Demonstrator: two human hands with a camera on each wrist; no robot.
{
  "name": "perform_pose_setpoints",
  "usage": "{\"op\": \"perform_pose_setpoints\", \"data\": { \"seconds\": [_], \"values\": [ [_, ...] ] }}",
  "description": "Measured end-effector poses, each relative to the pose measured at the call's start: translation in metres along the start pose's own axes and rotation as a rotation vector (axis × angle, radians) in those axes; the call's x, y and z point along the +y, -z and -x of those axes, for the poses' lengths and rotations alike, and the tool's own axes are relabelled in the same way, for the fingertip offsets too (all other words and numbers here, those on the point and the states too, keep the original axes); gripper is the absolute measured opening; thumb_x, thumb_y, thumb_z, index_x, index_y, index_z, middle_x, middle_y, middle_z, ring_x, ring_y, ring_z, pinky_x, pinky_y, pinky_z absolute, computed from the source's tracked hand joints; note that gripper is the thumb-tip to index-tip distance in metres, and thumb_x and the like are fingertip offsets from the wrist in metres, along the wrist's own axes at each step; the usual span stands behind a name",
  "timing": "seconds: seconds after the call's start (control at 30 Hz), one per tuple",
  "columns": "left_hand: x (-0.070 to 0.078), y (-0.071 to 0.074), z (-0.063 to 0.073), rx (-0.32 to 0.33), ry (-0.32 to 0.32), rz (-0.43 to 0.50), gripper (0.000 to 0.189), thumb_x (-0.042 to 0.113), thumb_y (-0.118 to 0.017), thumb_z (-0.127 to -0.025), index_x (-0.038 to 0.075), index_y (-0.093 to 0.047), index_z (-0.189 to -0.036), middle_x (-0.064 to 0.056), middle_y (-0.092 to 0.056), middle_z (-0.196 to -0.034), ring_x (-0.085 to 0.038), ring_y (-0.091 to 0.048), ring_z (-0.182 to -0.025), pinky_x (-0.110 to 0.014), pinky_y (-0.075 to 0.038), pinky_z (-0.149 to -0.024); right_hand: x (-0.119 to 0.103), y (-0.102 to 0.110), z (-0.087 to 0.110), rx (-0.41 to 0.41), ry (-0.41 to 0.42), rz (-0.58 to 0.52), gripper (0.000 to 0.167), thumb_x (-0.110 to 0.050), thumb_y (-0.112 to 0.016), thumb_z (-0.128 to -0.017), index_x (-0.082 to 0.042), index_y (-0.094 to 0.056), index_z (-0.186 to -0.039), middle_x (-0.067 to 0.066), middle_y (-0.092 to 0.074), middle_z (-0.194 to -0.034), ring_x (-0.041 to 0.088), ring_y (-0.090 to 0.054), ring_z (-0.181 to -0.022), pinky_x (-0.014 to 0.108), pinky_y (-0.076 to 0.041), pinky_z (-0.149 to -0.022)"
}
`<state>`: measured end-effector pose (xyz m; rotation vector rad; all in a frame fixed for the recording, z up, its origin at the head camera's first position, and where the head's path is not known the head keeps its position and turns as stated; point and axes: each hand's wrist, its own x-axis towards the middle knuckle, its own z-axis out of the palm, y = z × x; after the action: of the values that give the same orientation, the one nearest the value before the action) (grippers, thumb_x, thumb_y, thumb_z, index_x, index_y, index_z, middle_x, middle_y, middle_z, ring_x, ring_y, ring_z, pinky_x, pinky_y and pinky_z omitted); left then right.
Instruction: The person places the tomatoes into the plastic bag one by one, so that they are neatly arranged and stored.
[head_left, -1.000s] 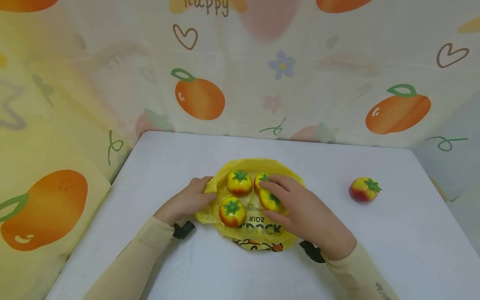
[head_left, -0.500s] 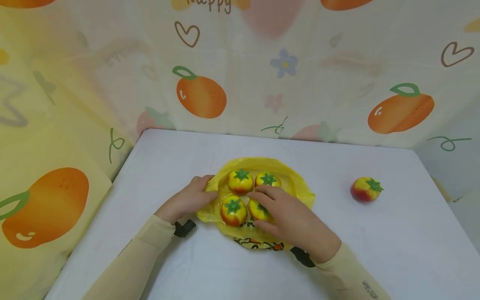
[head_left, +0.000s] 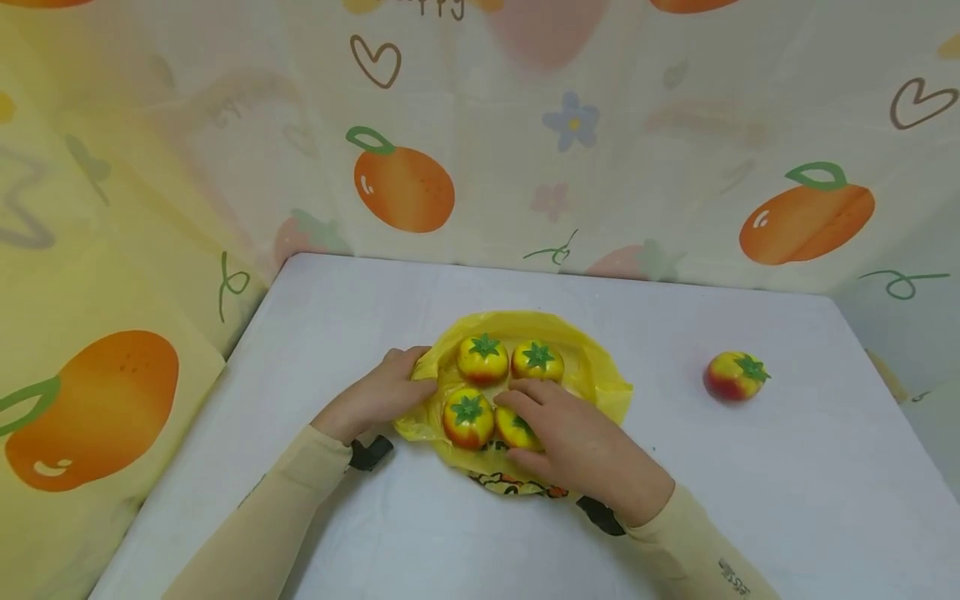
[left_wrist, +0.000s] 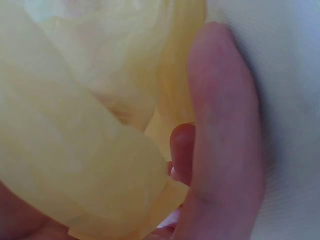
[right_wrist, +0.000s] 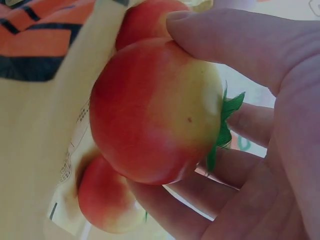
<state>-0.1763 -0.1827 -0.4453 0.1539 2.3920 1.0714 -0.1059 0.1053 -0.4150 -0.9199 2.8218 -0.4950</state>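
Note:
A yellow plastic bag [head_left: 613, 392] with dark print lies spread on the white table, its rim turned up. My left hand [head_left: 378, 397] holds the bag's left edge; in the left wrist view the yellow film [left_wrist: 90, 145] passes between thumb and fingers. My right hand [head_left: 581, 442] grips a yellow-red toy fruit [right_wrist: 155, 115] with a green leafy top, thumb on one side and fingers on the other. In the head view this fruit is partly hidden under the hand. Three more such toy fruits [head_left: 483, 358] sit on the bag close beside it.
Another yellow-red toy fruit [head_left: 735, 377] lies alone on the white table [head_left: 660, 333] to the right. Behind the table hangs a cloth [head_left: 480, 125] printed with oranges and hearts, and it continues along the left side.
My right hand has moved left and towards me with its toy fruit, beside the front-left fruit. The back-right fruit and the bag's right rim now show more. My left hand stays at the bag's edge.

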Motion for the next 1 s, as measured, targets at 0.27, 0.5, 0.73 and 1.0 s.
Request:
{"op": "perform_pose_setpoints", "data": {
  "seconds": [0.27,0.5,0.73,1.0],
  "values": [
    [-0.001,0.0,-0.003,0.003,-0.018,-0.01,0.069,0.032,-0.057,-0.103,0.01,-0.039,-0.166,-0.022,-0.043,-0.15,-0.035,-0.046,-0.128,-0.055,-0.043,-0.11,-0.002,-0.003,0.0,-0.031,-0.003,-0.017,0.059,-0.039,-0.084,-0.094,-0.018,-0.062,-0.145,0.002,-0.062,-0.142,0.018,-0.063,-0.122,0.042,-0.055,-0.109],
    [-0.001,0.001,-0.003,0.0,-0.019,-0.015,0.069,0.032,-0.057,-0.103,0.01,-0.039,-0.166,-0.022,-0.044,-0.148,-0.035,-0.047,-0.126,-0.052,-0.044,-0.109,-0.004,-0.006,-0.001,-0.038,0.004,-0.009,0.059,-0.04,-0.086,-0.092,-0.018,-0.063,-0.142,-0.001,-0.063,-0.137,0.014,-0.062,-0.114,0.037,-0.057,-0.104],
    [-0.001,0.001,-0.003,0.001,-0.024,-0.012,0.069,0.031,-0.057,-0.102,0.009,-0.04,-0.165,-0.023,-0.043,-0.149,-0.035,-0.048,-0.124,-0.051,-0.045,-0.106,-0.004,-0.01,-0.002,-0.051,0.01,0.007,0.059,-0.038,-0.087,-0.092,-0.017,-0.064,-0.141,-0.002,-0.063,-0.135,0.013,-0.062,-0.113,0.036,-0.057,-0.105],
    [-0.002,0.0,-0.004,0.001,-0.015,-0.026,0.07,0.032,-0.058,-0.103,0.01,-0.039,-0.166,-0.022,-0.043,-0.147,-0.035,-0.049,-0.124,-0.053,-0.045,-0.107,-0.005,-0.012,-0.001,-0.073,-0.006,0.006,0.059,-0.039,-0.087,-0.092,-0.018,-0.063,-0.142,-0.003,-0.062,-0.136,0.012,-0.061,-0.113,0.035,-0.057,-0.106]
  ]
}}
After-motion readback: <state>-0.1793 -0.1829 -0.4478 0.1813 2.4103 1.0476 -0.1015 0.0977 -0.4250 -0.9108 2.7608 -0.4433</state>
